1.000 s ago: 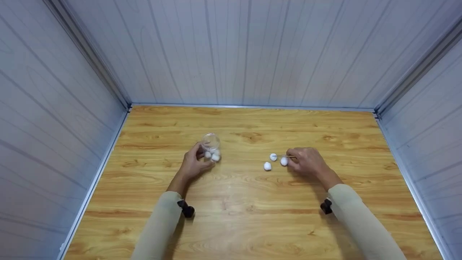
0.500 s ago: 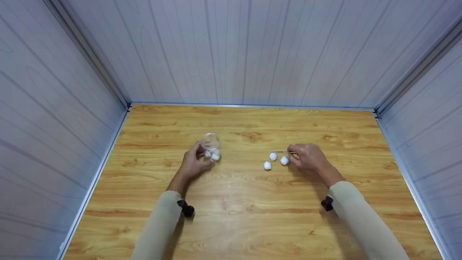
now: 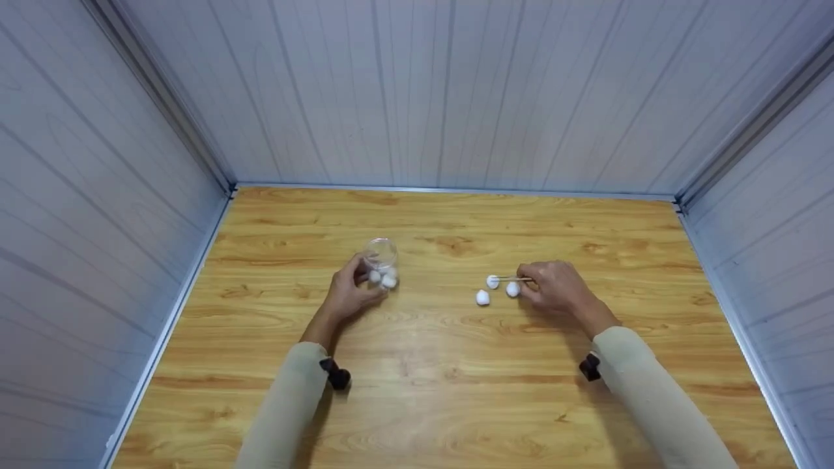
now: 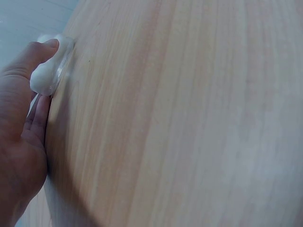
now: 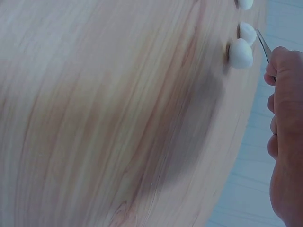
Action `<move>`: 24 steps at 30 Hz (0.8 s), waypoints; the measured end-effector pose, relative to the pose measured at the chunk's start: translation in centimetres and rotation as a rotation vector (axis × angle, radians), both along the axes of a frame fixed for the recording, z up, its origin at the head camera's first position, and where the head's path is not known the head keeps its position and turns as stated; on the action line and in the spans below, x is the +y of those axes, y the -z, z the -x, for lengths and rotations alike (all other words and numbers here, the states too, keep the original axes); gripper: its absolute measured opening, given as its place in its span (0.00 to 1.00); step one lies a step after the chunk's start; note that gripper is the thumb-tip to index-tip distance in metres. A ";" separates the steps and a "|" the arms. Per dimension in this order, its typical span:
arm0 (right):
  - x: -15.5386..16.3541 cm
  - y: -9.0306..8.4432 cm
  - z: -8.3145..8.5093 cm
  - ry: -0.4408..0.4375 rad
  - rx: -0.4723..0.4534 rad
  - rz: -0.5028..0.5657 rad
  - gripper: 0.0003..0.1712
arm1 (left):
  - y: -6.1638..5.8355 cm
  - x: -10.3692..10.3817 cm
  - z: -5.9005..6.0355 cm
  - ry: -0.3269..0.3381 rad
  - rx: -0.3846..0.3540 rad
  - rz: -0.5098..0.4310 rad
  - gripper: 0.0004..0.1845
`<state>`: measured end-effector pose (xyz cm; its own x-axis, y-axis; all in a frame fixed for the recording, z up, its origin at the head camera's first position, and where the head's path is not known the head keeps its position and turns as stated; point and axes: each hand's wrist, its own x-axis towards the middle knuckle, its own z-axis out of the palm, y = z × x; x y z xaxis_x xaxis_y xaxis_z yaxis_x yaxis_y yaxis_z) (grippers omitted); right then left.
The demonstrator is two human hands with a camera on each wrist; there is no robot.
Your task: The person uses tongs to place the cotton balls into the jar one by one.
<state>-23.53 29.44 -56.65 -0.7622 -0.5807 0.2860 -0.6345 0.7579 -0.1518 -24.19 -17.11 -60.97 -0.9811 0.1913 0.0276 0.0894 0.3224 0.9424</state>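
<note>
My left hand [image 3: 357,286] grips a small clear cup [image 3: 380,255] that stands on the wooden table [image 3: 430,365] and holds a few white cotton balls [image 3: 388,281]. In the left wrist view the thumb and fingers [image 4: 33,113] wrap the cup's base [image 4: 60,61], where one ball [image 4: 45,78] shows. My right hand [image 3: 542,284] pinches thin metal tweezers [image 3: 515,279] that point left, with the tips at the far cotton ball [image 3: 493,281]. Two more balls lie loose, one by the fingers [image 3: 513,289] and one nearer me [image 3: 482,298]. The right wrist view shows the tweezers [image 5: 263,43] beside the balls [image 5: 240,53].
Grey panelled walls [image 3: 430,91] close the table in at the back and on both sides, with metal edging along the left side [image 3: 195,273]. Bare wood lies between the two hands and towards me.
The right hand raised the tweezers slightly off the far ball half a second ago and has brought the tips back down to it. The left hand and the cup have stayed put.
</note>
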 end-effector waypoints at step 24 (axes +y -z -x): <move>-0.1 0.5 0.1 -0.032 0.048 0.018 0.06 | 0.1 0.1 -0.1 -0.007 -0.021 -0.009 0.39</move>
<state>-23.60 29.33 -57.17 -0.7286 -0.5989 0.3323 -0.6650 0.7347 -0.1338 -24.13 -17.01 -61.07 -0.9828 0.1843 0.0082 0.0669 0.3146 0.9469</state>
